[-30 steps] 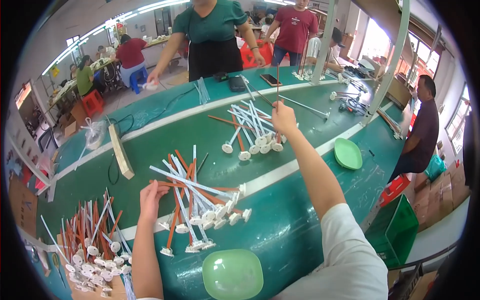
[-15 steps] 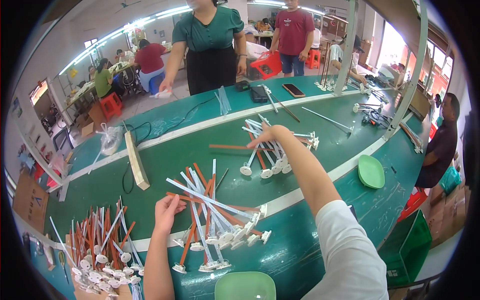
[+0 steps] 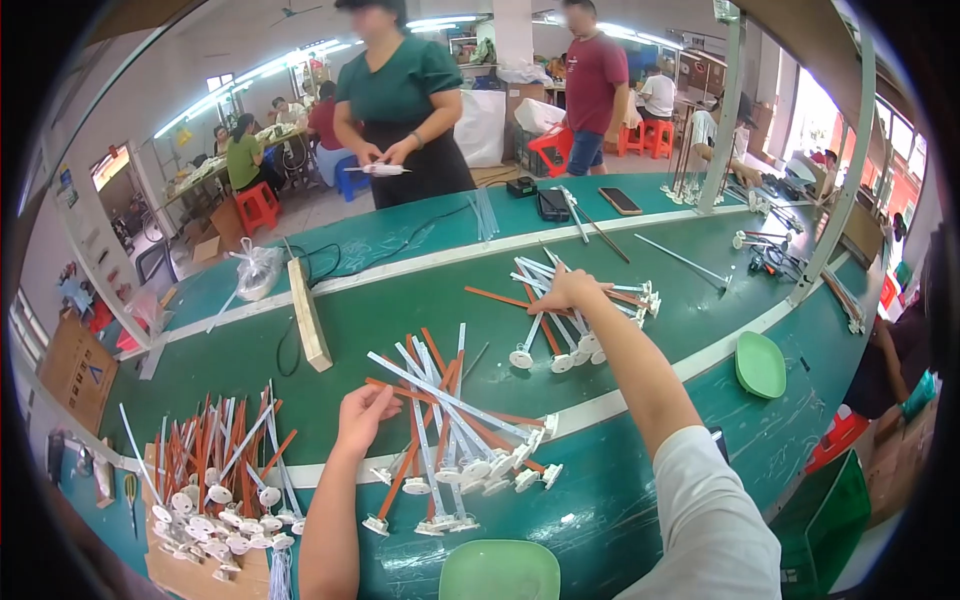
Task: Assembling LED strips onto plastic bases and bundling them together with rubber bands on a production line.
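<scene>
In front of me lies a fan of flat strips [image 3: 452, 403], pale blue and reddish-brown, each with a white round plastic base. My left hand [image 3: 366, 415] is at its left side, thumb and fingers pinched on the end of a reddish-brown strip. Farther off to the right lies a smaller bunch of the same strips [image 3: 548, 335]. My right hand [image 3: 574, 290] reaches over it from above, fingers closed around some strips; the palm side is hidden. A reddish-brown strip [image 3: 497, 296] sticks out leftward from under that hand.
A dense heap of based strips [image 3: 225, 490] lies on cardboard at left. Green trays stand near me [image 3: 500, 572] and at right [image 3: 760, 365]. A wooden bar [image 3: 309, 315], a bag [image 3: 258, 272], a phone [image 3: 620, 201] and a single strip [image 3: 683, 261] lie farther off. A person [image 3: 400, 110] stands opposite.
My view has shifted, so the bench appears farther right. My right hand has settled lower onto the far bunch with the brown strip. The person opposite has brought both hands together around a white item.
</scene>
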`<state>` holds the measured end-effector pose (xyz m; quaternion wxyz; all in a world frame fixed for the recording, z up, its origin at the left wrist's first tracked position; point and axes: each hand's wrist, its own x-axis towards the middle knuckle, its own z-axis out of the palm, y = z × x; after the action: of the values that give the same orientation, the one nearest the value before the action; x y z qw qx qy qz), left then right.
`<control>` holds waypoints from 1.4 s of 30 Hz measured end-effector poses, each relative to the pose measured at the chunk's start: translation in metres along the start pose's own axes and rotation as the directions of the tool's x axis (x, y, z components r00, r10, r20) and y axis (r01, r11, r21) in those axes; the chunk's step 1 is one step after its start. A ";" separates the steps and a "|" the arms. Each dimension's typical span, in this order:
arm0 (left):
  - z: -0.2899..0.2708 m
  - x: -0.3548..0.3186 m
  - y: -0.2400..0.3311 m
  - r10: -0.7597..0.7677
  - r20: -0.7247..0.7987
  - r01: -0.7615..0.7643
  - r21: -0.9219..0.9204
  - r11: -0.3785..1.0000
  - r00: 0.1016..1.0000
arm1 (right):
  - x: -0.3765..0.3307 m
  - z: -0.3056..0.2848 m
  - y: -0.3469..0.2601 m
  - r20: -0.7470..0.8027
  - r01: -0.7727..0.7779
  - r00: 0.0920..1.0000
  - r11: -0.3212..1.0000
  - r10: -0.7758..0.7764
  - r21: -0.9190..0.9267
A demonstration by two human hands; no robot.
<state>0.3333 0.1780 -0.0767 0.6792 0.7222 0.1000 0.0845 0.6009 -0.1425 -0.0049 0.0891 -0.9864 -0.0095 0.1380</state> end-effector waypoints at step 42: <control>0.038 -0.027 0.003 0.148 0.241 -0.218 0.295 0.930 0.959 | -0.116 0.060 -0.080 0.235 0.337 0.891 0.912 -0.389 0.235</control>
<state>0.3169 0.1340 -0.0760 0.5495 0.8334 -0.0298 0.0519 0.4732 -0.0579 -0.0161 0.2036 -0.9251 -0.1936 0.2556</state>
